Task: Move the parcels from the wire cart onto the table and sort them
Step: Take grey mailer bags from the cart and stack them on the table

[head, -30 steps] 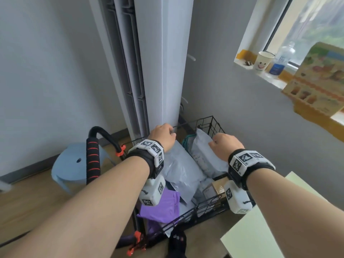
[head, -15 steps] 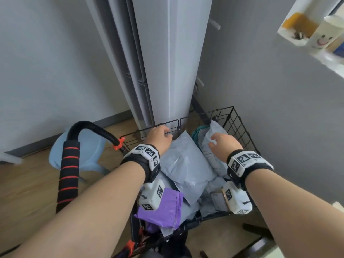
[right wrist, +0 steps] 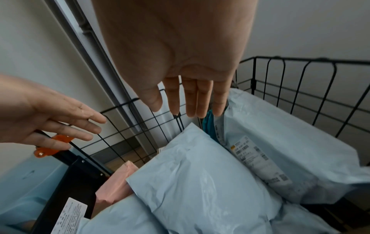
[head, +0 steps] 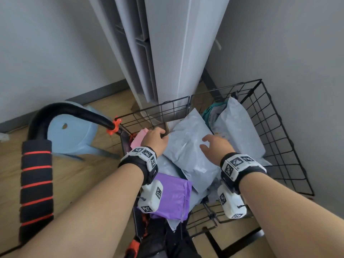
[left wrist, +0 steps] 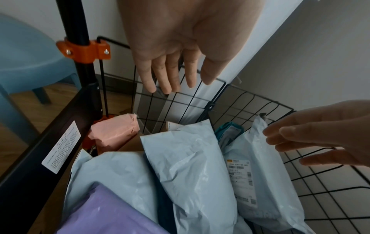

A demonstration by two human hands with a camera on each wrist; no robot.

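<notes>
The black wire cart (head: 275, 138) holds several parcels. A pale blue mailer (head: 188, 146) (left wrist: 186, 158) (right wrist: 196, 177) lies on top in the middle. To its right sits a second pale blue mailer with a label (head: 240, 135) (left wrist: 246, 178) (right wrist: 280, 155). A pink parcel (head: 138, 138) (left wrist: 114, 133) (right wrist: 116, 180) is at the left and a purple one (head: 174, 198) (left wrist: 104, 215) is nearest me. My left hand (head: 155, 139) (left wrist: 172, 76) hovers open over the middle mailer's left edge. My right hand (head: 216, 148) (right wrist: 188, 101) hovers open over its right side, holding nothing.
A tall white floor air conditioner (head: 171, 53) stands right behind the cart in the corner. The cart's black handle with red-striped foam grip (head: 36, 183) rises at the left, beside a light blue plastic stool (head: 72, 133). Grey walls close in behind and to the right.
Both hands have come down and inward over the middle blue mailer, and the head view has tilted down; the window sill and table corner have left the view.
</notes>
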